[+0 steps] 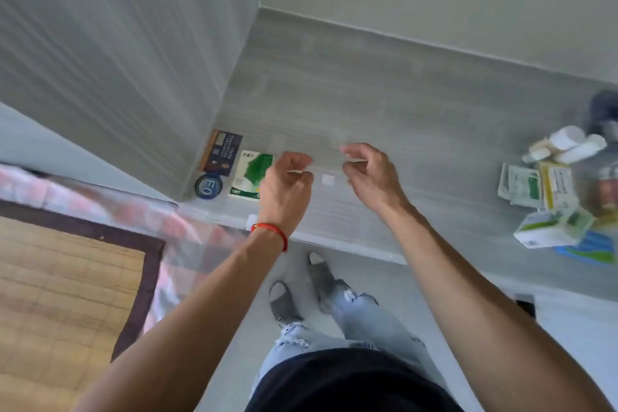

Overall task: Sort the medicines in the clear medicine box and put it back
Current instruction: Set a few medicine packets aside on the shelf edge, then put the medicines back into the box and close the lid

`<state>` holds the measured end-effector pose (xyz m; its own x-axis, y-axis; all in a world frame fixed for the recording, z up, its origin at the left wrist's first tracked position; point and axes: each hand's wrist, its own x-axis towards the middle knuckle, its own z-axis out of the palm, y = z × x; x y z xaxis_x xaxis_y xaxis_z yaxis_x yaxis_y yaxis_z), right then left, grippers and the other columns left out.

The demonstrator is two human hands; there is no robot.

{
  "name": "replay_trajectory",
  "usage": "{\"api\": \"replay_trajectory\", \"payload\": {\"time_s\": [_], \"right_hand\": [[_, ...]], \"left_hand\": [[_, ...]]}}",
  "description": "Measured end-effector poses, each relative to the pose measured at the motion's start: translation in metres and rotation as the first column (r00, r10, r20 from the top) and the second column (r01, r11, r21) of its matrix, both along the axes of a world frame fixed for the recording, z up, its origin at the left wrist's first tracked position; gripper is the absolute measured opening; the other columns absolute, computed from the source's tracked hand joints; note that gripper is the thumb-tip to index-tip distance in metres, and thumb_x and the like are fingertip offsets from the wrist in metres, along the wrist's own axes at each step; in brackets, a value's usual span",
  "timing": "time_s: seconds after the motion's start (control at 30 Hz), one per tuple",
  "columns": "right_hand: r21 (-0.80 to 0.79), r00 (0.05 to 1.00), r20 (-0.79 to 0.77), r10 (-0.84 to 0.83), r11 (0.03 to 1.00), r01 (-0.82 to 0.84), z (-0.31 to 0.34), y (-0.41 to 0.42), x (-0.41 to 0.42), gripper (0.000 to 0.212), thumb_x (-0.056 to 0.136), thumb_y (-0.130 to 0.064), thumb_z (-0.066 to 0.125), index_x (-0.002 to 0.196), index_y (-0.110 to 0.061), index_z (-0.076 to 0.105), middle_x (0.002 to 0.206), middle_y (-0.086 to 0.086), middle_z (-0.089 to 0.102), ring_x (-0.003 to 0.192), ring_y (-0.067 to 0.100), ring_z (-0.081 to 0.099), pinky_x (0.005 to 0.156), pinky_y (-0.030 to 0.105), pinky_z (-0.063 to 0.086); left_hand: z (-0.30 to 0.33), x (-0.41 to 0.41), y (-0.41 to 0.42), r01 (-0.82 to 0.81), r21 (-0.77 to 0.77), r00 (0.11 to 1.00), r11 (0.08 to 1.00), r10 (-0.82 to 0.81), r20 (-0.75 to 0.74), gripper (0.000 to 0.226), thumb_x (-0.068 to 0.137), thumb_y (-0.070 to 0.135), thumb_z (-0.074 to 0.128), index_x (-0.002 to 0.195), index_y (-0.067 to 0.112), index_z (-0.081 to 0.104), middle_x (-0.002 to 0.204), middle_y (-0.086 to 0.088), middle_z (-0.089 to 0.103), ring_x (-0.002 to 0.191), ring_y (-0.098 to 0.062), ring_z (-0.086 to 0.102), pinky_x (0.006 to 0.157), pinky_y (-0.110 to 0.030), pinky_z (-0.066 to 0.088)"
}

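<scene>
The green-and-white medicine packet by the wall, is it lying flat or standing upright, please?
Lying flat: the green-and-white medicine packet shows its printed face upward, beside the round blue tin.

Both forearms are reaching forward over the worktop's near edge. The left hand (284, 184) is curling its fingers inward, the right hand (371, 174) likewise; each is perhaps pinching something, though blur hides it.

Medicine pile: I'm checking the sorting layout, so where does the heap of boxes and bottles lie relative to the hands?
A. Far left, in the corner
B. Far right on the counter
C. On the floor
B: the medicine pile lies at the counter's far right, beyond the right hand.
</scene>
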<state>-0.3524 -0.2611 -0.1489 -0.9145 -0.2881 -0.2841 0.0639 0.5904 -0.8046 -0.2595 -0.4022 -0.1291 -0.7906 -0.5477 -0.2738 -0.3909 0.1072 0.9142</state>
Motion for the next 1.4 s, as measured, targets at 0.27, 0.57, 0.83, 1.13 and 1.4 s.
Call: {"api": "replay_trajectory", "payload": {"time_s": [0.27,0.57,0.83,1.13,1.4], "right_hand": [[-0.098,0.967,-0.125,-0.221,0.973,0.210,0.042,0.127,0.017,0.034,0.091,-0.009,0.056,0.117,-0.023,0.073,0.116,-0.014,0.072,0.099,0.008,0.070,0.091,0.039,0.059],[-0.149,0.899,-0.298,-0.322,0.945,0.290,0.064,0.361,0.017,0.029,0.093,-0.004,0.057,0.101,-0.022,0.078,0.095,-0.017,0.075,0.085,0.005,0.072,0.077,0.015,0.054],[-0.098,0.879,-0.264,-0.398,0.917,0.386,0.062,0.511,0.003,0.024,0.096,-0.011,0.058,0.097,-0.027,0.076,0.092,-0.020,0.075,0.087,0.005,0.072,0.081,0.021,0.055],[-0.096,0.899,-0.273,-0.342,0.940,0.328,0.062,0.536,-0.055,0.029,0.096,-0.019,0.060,0.089,-0.046,0.069,0.093,-0.023,0.074,0.086,0.002,0.072,0.079,0.022,0.054],[-0.060,0.920,-0.251,-0.301,0.953,0.296,0.043,0.537,-0.106,0.022,0.094,-0.009,0.060,0.094,-0.023,0.077,0.087,-0.017,0.075,0.080,0.002,0.073,0.077,0.018,0.053]], "left_hand": [[0.034,-0.029,0.112,0.420,-0.250,0.896,0.873,-0.442,-0.036,0.029,0.083,0.006,0.058,0.106,0.020,0.068,0.114,0.005,0.067,0.090,-0.012,0.063,0.067,0.001,0.038],[0.042,-0.070,0.322,0.574,-0.243,0.802,0.782,-0.597,-0.027,0.028,0.081,0.009,0.061,0.105,0.023,0.068,0.111,0.008,0.067,0.093,-0.010,0.065,0.075,-0.014,0.049],[0.036,-0.107,0.433,0.611,-0.328,0.779,0.721,-0.622,0.084,0.028,0.081,0.012,0.064,0.102,0.031,0.064,0.112,0.004,0.065,0.100,-0.016,0.061,0.074,-0.017,0.045],[-0.004,-0.155,0.437,0.734,-0.431,0.678,0.525,-0.610,0.410,0.061,0.078,0.037,0.071,0.133,0.025,0.047,0.125,-0.007,0.053,0.120,-0.026,0.047,0.093,-0.037,0.044],[-0.040,-0.169,0.445,0.805,-0.420,0.592,0.418,-0.612,0.525,0.072,0.077,0.044,0.071,0.138,0.027,0.038,0.123,-0.007,0.054,0.111,-0.028,0.057,0.090,-0.037,0.048]]}}
